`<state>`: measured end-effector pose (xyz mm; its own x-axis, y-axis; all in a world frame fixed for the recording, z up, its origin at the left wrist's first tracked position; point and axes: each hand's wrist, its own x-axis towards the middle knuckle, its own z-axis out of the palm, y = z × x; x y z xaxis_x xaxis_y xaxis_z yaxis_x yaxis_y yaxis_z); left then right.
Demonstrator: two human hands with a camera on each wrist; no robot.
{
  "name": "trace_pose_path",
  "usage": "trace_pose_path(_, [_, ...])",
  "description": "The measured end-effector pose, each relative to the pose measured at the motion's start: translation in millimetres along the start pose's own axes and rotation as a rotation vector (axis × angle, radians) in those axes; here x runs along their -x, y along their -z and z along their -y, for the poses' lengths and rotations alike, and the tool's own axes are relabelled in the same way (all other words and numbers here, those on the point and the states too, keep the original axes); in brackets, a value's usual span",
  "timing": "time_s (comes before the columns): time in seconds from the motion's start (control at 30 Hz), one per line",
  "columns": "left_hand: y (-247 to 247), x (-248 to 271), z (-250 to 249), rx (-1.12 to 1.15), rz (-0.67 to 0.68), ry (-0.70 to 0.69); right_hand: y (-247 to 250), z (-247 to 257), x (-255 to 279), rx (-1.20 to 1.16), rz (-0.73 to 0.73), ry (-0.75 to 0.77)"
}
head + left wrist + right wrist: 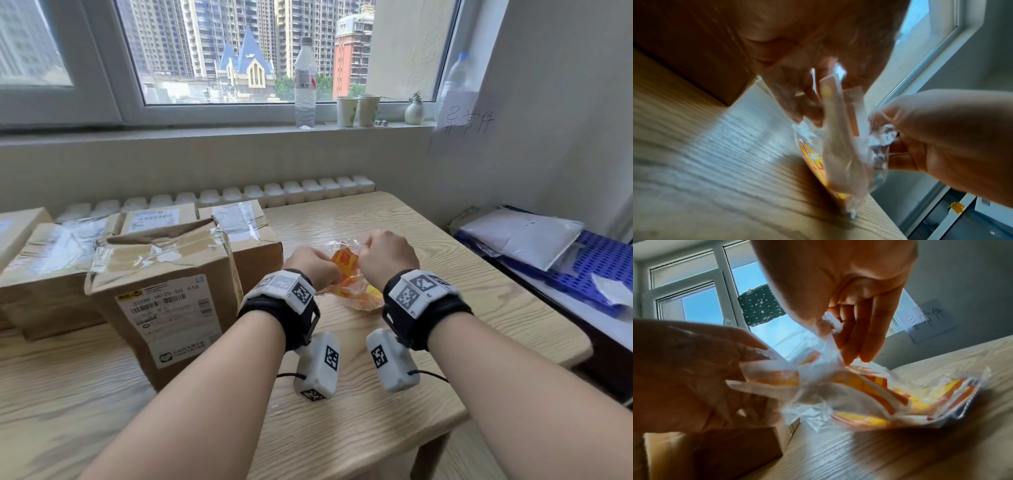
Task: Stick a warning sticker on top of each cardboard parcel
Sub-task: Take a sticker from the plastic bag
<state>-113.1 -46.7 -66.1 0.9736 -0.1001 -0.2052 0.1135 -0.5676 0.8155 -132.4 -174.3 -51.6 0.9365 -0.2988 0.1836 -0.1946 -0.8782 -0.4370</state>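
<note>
2 hands, left [313, 263] and right [388, 257], fingers curled, pinch the clear sticker bag [352, 287].

A light wood-grain table [394, 219] fills the lower half of the head view, its rounded far corner at centre right. Taped cardboard parcels [164, 294] stand directly on it in a tight cluster at the left of the frame, the nearest bearing a printed shipping label on its front face. At the centre, the lower end of a clear plastic bag of orange-and-yellow stickers [352, 291] rests on the tabletop, just right of the parcels.
</note>
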Motion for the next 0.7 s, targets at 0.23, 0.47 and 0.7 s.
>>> trace_pose_path(0.23, [-3.6,3.3,-0.8,-0.029,-0.069,-0.076,-4.5,1.0,1.2,0.027,0.07,0.094])
trace_pose_path(0.47, [6.6,8.3,-2.0,0.186,-0.126,-0.212,5.2,-29.9,-8.7,0.091,0.054,-0.104])
trace_pose_path(0.7, [16.5,-0.9,-2.3,0.305,-0.262,-0.172,7.1,-19.5,3.5,-0.251,0.062,0.045])
